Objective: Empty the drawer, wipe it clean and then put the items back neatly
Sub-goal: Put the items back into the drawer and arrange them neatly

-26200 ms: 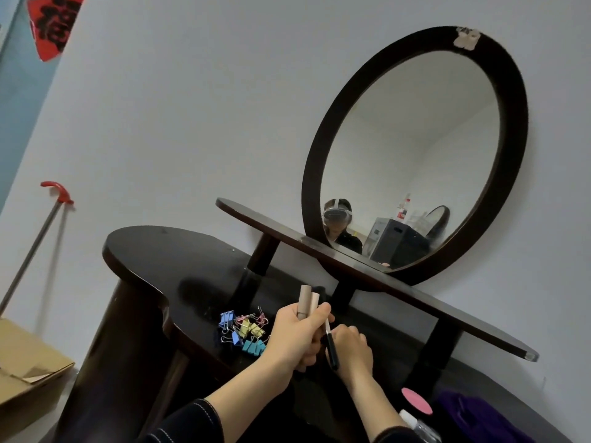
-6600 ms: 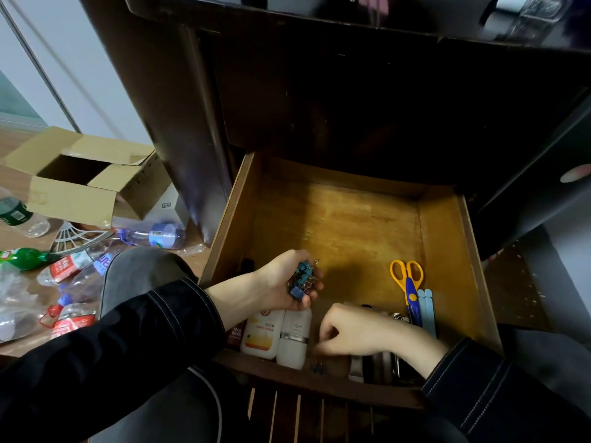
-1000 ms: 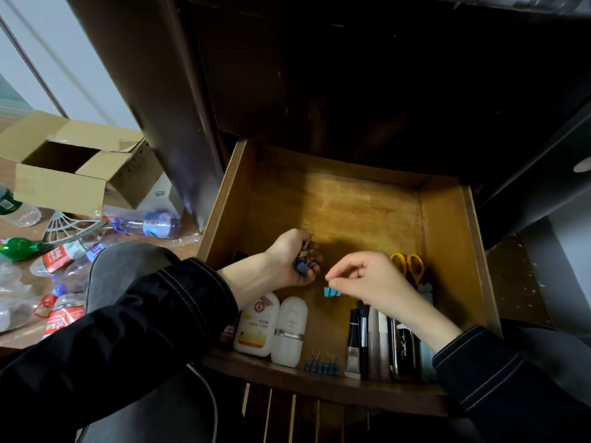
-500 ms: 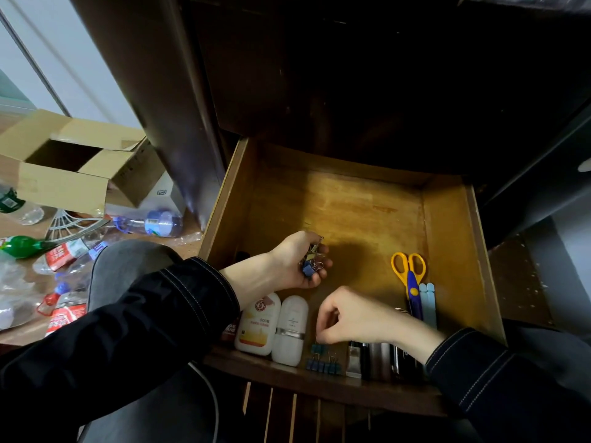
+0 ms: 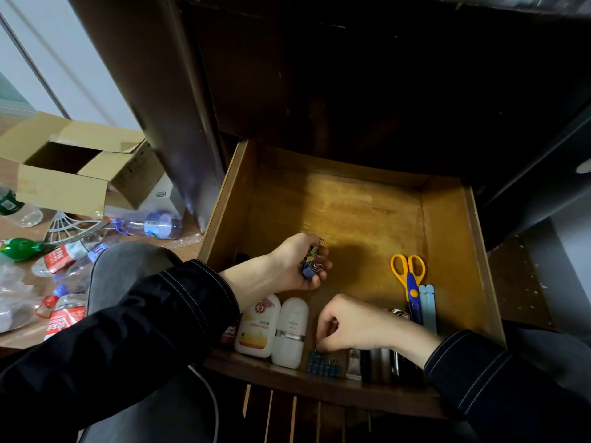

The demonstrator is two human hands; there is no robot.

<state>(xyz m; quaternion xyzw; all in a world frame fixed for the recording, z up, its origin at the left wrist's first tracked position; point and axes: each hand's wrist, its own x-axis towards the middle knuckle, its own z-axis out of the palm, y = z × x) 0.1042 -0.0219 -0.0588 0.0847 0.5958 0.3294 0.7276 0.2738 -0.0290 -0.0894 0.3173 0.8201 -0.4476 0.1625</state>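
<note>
Loosely, left hand [image 5: 287, 266] fingers cupping binder clips [image 5: 310, 266], right hand [image 5: 351, 324] fingers pinching clip row [image 5: 324, 367] (blue).

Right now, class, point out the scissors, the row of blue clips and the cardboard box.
scissors [image 5: 411, 283]: head view, blue part below handles.
row of blue clips [image 5: 323, 367]: head view, a middle clip.
cardboard box [image 5: 60, 190]: head view, front wall.

In the drawer [image 5: 231, 203], two bottles [image 5: 289, 330] are set at its front left, clips [image 5: 323, 367] lined at its front middle, scissors [image 5: 409, 276] laid along its right.
</note>
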